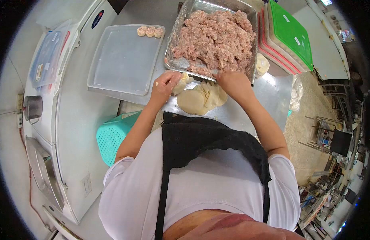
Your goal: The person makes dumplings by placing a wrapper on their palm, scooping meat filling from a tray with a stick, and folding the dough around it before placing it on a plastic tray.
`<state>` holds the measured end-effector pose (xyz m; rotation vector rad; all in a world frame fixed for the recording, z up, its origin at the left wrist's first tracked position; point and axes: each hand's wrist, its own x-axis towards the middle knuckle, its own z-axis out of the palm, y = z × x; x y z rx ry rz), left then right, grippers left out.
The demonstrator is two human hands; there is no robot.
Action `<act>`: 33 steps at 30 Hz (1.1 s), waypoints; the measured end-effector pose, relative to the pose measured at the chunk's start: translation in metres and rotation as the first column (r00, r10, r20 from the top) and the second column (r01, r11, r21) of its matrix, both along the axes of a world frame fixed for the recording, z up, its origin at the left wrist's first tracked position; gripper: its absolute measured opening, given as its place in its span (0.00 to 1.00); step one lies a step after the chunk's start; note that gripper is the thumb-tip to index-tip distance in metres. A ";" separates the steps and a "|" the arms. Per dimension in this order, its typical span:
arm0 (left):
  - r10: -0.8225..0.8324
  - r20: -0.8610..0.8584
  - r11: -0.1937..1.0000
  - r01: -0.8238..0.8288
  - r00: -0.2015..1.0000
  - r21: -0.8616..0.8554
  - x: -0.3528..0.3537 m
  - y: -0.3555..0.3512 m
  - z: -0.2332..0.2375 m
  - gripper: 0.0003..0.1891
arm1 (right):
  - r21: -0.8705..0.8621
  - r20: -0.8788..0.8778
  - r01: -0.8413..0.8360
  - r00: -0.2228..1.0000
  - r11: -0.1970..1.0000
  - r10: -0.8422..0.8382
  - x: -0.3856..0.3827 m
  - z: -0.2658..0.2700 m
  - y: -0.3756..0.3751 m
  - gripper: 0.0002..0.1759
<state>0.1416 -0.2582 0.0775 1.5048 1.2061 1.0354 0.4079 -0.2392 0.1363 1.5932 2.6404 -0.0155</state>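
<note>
A metal tray [167, 60] holds a large heap of pink ground meat [217, 38]. My left hand [165, 86] is closed around a piece of pale dough [181, 83] just below the tray's near left corner. At the tray's near edge, my right hand [235, 83] has its fingertips down by the meat; what they hold, if anything, is hidden. Between the hands lies a loose stack of round dough wrappers [195, 101] on the metal table. Three small filled dumplings [149, 31] stand in the far right corner of a translucent plastic tray [123, 60], left of the meat.
Stacked containers with a green lid [290, 34] stand right of the meat tray. More dough [262, 64] lies between them. A turquoise basket [111, 140] is below the table at the left, beside a white refrigerator [79, 120]. A metal pot [33, 108] is farther left.
</note>
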 end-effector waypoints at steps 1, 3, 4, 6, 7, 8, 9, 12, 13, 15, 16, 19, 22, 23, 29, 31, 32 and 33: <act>0.003 0.002 1.000 -0.003 1.000 0.002 0.000 0.001 -0.002 0.17 | -0.068 -0.061 0.056 0.996 0.996 -0.060 0.002 0.000 -0.001 0.19; -0.129 -0.208 0.943 0.185 0.970 0.277 0.000 0.001 -0.008 0.14 | -0.175 -0.165 0.127 0.974 0.976 -0.156 0.012 0.009 0.000 0.20; -0.125 -0.208 0.943 0.181 0.970 0.278 -0.002 0.002 -0.008 0.14 | -0.231 -0.279 0.123 0.942 0.965 -0.187 0.016 0.013 0.004 0.20; -0.256 -0.494 0.802 0.468 0.831 0.372 -0.006 0.004 -0.007 0.12 | -0.219 -0.335 0.138 0.919 0.966 -0.207 0.019 0.018 0.014 0.19; -0.253 -0.495 0.803 0.466 0.831 0.372 -0.007 0.006 -0.006 0.12 | -0.219 -0.335 0.135 0.920 0.966 -0.205 0.016 0.021 0.023 0.19; -0.227 -0.448 0.791 0.432 0.865 0.433 -0.009 0.010 -0.006 0.12 | -0.107 -0.186 0.133 0.971 0.985 -0.152 0.010 0.023 0.032 0.21; -0.204 -0.398 0.776 0.395 0.895 0.492 -0.010 0.011 -0.005 0.12 | 0.003 -0.025 0.113 0.993 0.994 -0.113 0.002 0.025 0.035 0.23; -0.228 -0.233 0.960 0.258 0.945 0.106 -0.006 0.005 0.024 0.11 | 0.017 0.094 -0.095 0.991 0.995 0.093 -0.028 0.001 0.018 0.23; -0.224 -0.233 0.961 0.254 0.946 0.108 -0.007 0.005 0.024 0.11 | 0.020 0.094 -0.098 0.991 0.995 0.096 -0.028 0.006 0.017 0.23; -0.195 -0.041 0.958 0.182 0.980 -0.220 -0.008 0.006 0.020 0.10 | -0.122 -0.065 0.064 0.995 0.990 -0.073 -0.026 0.020 0.020 0.23; -0.191 -0.039 0.959 0.178 0.981 -0.220 -0.008 0.005 0.014 0.10 | -0.245 -0.217 0.047 0.971 0.968 -0.102 -0.017 0.018 0.032 0.23; -0.174 0.274 0.935 0.247 0.946 -0.256 -0.007 0.001 0.005 0.15 | -0.228 -0.250 0.025 0.965 0.973 -0.083 -0.020 0.022 0.055 0.23; -0.247 -0.239 0.960 0.271 0.939 0.072 -0.006 -0.007 0.013 0.18 | -0.162 -0.186 -0.023 0.983 0.987 -0.008 -0.045 0.015 0.055 0.23; -0.243 -0.241 0.960 0.268 0.940 0.076 -0.009 -0.006 0.017 0.18 | -0.122 -0.147 -0.058 0.988 0.991 0.040 -0.052 0.010 0.052 0.23; -0.058 -0.348 0.940 0.169 0.936 0.298 -0.034 0.014 0.012 0.08 | -0.155 -0.231 0.045 0.970 0.987 -0.081 -0.049 0.012 0.045 0.23; 0.103 -0.365 0.882 0.084 0.925 0.464 -0.039 0.025 0.022 0.07 | -0.129 -0.206 0.070 0.974 0.989 -0.096 -0.054 0.015 0.043 0.24; 0.164 -0.432 0.846 0.099 0.887 0.525 -0.038 0.030 0.025 0.08 | -0.121 -0.173 0.072 0.980 0.990 -0.092 -0.058 0.015 0.040 0.23; 0.162 -0.434 0.844 0.103 0.886 0.526 -0.036 0.033 0.029 0.08 | -0.113 -0.141 0.076 0.986 0.991 -0.091 -0.060 0.015 0.039 0.22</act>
